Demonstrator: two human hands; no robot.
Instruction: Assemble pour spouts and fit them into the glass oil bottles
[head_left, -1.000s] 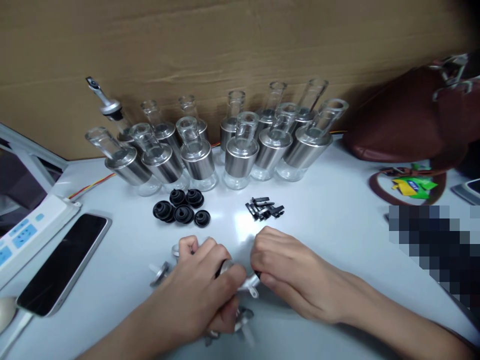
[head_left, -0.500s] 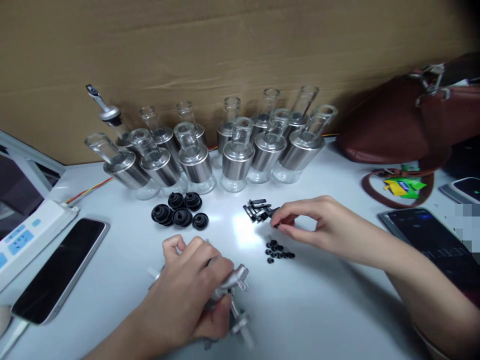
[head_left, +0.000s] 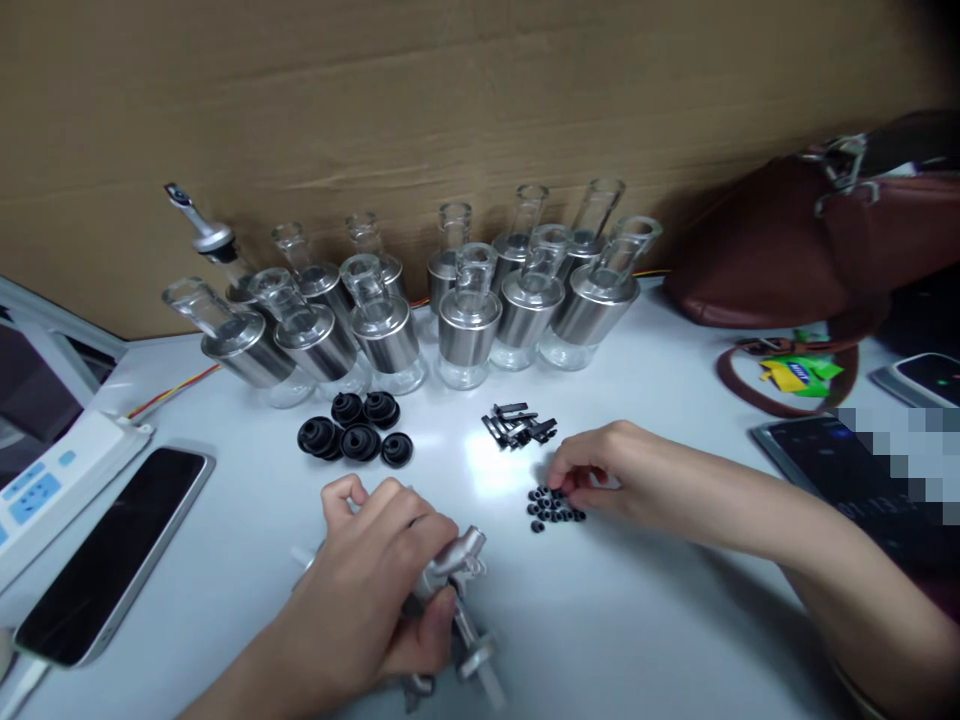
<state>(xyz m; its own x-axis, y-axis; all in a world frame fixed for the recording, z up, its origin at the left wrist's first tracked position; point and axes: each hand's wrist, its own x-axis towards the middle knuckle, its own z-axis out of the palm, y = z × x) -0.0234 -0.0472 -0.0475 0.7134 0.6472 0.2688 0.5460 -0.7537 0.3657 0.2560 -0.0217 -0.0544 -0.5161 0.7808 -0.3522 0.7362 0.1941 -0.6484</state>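
My left hand [head_left: 382, 580] is closed around a silver metal pourer spout [head_left: 457, 555] near the front of the table. Other silver spouts [head_left: 476, 655] lie under and beside that hand, partly covered by it. My right hand [head_left: 600, 470] has its thumb and fingers bent together at the upper right edge of a cluster of small black ring-like plugs [head_left: 546, 508]. What sits between those fingertips is too small to make out. Just behind lies a loose pile of small black flap pieces [head_left: 517, 425]. Several ribbed black stoppers [head_left: 360, 440] rest to the left.
Several glass bottles with steel bands [head_left: 469, 325] stand in two rows at the back; one carries a pourer [head_left: 214, 238]. A phone [head_left: 112, 555] and a power strip [head_left: 45, 480] lie left. At right are a brown bag [head_left: 772, 250], a snack packet [head_left: 802, 375] and another phone [head_left: 825, 480].
My right hand has come down and toward me from the black flap pieces to the cluster of small plugs. My left hand keeps its hold on the spout, and the view has shifted slightly.
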